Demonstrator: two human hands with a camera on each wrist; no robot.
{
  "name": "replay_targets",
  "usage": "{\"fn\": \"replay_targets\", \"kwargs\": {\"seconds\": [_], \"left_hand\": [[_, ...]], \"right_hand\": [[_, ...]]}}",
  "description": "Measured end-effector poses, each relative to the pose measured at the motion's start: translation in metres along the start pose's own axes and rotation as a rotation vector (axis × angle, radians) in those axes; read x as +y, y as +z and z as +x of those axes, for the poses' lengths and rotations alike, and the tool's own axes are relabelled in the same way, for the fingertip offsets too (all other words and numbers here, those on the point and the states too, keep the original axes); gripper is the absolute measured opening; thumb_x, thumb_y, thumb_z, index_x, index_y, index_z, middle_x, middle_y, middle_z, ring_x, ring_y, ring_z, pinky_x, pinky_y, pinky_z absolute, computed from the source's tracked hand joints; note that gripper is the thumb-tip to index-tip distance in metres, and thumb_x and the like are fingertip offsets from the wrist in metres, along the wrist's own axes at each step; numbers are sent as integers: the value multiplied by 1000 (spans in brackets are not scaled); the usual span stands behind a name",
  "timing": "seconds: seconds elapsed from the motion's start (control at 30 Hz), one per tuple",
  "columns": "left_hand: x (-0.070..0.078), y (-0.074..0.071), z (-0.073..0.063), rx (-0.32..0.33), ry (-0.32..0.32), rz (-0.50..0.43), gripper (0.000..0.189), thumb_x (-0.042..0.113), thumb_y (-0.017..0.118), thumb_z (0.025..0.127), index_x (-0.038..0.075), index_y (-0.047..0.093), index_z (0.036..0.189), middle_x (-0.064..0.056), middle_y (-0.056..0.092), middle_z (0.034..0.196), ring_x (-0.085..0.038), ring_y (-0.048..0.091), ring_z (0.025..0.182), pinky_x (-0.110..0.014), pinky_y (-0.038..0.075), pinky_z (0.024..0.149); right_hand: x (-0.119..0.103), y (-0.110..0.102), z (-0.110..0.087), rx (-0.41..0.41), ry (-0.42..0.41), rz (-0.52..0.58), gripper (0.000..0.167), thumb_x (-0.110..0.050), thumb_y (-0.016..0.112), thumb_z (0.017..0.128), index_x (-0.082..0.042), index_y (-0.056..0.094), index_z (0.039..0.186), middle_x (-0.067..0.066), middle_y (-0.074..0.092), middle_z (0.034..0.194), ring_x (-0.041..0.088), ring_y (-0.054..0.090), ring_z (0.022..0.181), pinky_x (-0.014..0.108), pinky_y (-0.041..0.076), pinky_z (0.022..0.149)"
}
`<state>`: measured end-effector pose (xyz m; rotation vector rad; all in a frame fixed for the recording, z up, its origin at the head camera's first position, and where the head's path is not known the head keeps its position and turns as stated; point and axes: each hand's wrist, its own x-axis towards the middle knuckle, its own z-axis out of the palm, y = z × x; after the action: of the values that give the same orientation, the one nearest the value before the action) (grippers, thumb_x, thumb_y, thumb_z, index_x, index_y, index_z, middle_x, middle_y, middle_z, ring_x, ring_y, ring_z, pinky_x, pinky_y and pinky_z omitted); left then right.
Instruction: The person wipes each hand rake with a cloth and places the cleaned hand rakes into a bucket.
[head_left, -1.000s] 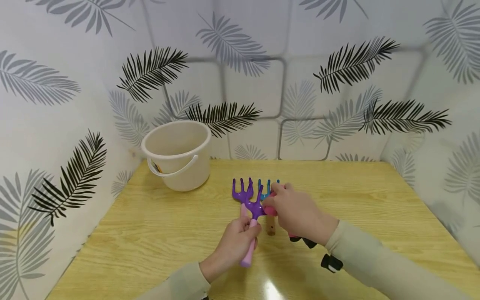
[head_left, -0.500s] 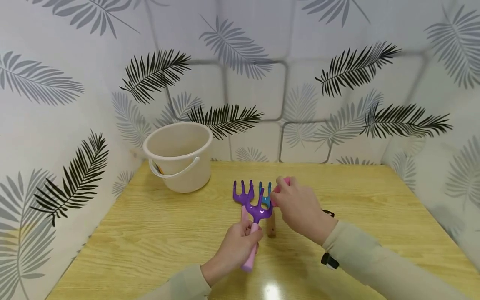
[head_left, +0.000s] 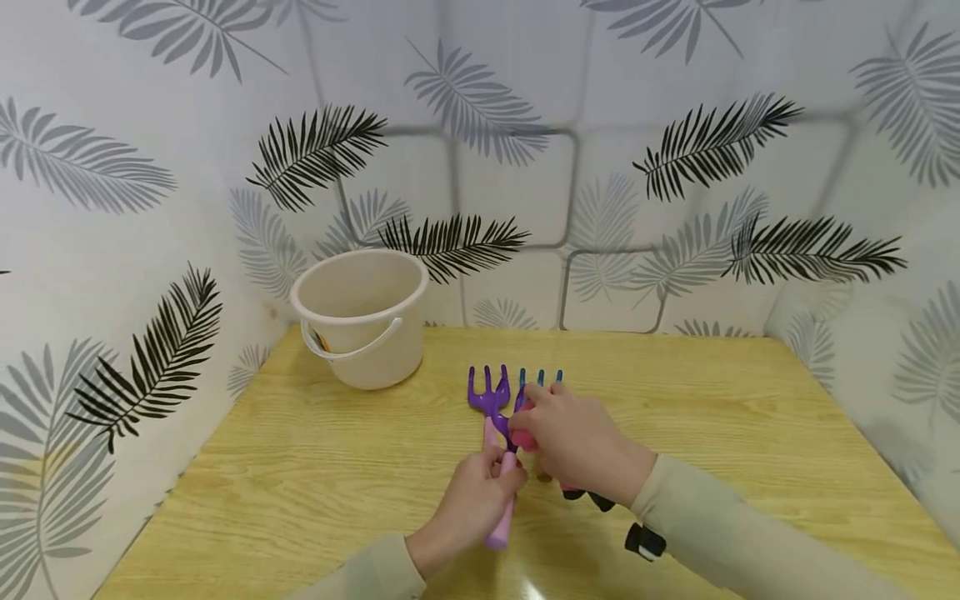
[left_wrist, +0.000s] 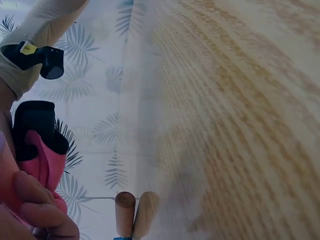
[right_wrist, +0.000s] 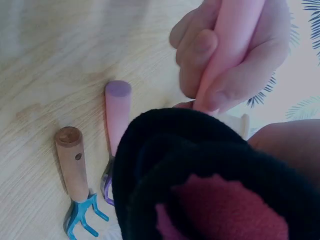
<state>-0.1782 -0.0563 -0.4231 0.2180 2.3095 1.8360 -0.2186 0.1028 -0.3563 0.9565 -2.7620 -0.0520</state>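
My left hand (head_left: 467, 502) grips the pink handle (head_left: 501, 527) of a purple three-tined hand fork, tines pointing away. Over that fork's head, my right hand (head_left: 581, 440) bunches a pink cloth glove (head_left: 523, 432) and presses it on the tines, mostly covering them. Black ribbed cuffs (right_wrist: 150, 137) of the glove fill the lower right wrist view. A second purple fork (head_left: 486, 398) with a pink handle lies on the table just beyond. Beside it is a blue hand fork (right_wrist: 82, 212) with a wooden handle, partly hidden behind my right hand in the head view.
A cream bucket (head_left: 378, 358) with its handle hanging down stands at the back left of the wooden table (head_left: 300, 483). Something small and orange shows by the bucket's handle joint. Leaf-patterned walls (head_left: 495, 183) enclose the back and sides.
My right hand rose off the tines to the upper right with the pink glove, then came back down and left onto the fork's head. My left hand kept its grip, nearly still.
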Motion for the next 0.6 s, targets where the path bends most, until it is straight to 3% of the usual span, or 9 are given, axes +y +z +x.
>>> {"fn": "replay_targets", "kwargs": {"seconds": [0.1,0.17,0.23,0.37,0.47,0.6], "left_hand": [[1,1,0,14,12,26,30,18,61,95,-5,62,115,-3,58,71,-11,53,56,-23,45,51],[1,2,-1,12,21,45,23,19,61,95,-2,63,105,-2,56,69,-11,52,55,-22,44,50],[1,3,-2,9,32,59,20,20,62,95,1,63,98,0,54,67,-10,51,54,-22,42,49],[0,4,-4,10,33,48,21,21,63,95,1,62,101,-1,55,67,-11,51,53,-23,43,47],[0,2,-3,11,18,29,26,21,63,95,-1,62,107,-5,59,69,-12,54,53,-25,45,47],[0,-2,0,18,3,31,30,23,63,96,-3,62,112,-11,63,75,-13,56,55,-27,48,49]], "right_hand": [[3,5,7,12,27,-43,35,-15,87,67,-27,75,98,6,62,103,27,57,83,38,53,47],[5,10,11,35,38,-92,28,-16,87,72,-24,75,96,7,61,102,29,59,87,39,56,48],[7,14,15,57,52,-150,22,-18,85,76,-23,75,95,6,60,99,29,61,88,38,56,48],[8,18,19,79,56,-233,17,-22,84,80,-21,74,94,6,58,98,28,61,87,33,52,44],[7,17,20,73,40,-225,23,-22,84,79,-21,73,99,7,58,101,28,61,86,33,51,45],[8,8,17,30,36,-109,37,-17,83,73,-25,74,108,8,61,104,28,61,85,37,54,49]]}}
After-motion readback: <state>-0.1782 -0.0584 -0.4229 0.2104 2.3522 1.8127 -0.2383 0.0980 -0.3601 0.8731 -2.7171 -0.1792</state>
